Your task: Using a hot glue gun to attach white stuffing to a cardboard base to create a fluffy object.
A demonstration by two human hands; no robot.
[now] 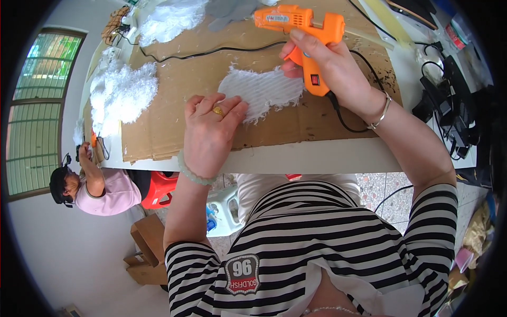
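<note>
My right hand (340, 68) is wrapped round the handle of an orange hot glue gun (315, 68), its nozzle end to the left. A pale glue stick (367, 37) shows behind the gun. Below the gun, a ribbed white piece of fabric (272, 92) with frayed edges lies on brown cardboard (174, 105). On that fabric's left edge rest the fingers of my left hand (210, 124), stretched out and slightly bent. Its thumb is hidden, and I see nothing gripped in it.
Fluffy white pieces (124, 92) lie at the left, with more white material (174, 21) at the back. A black cord (227, 49) crosses the cardboard. Black devices and cables (449, 100) crowd the right edge. Another person (108, 190) works at the far left.
</note>
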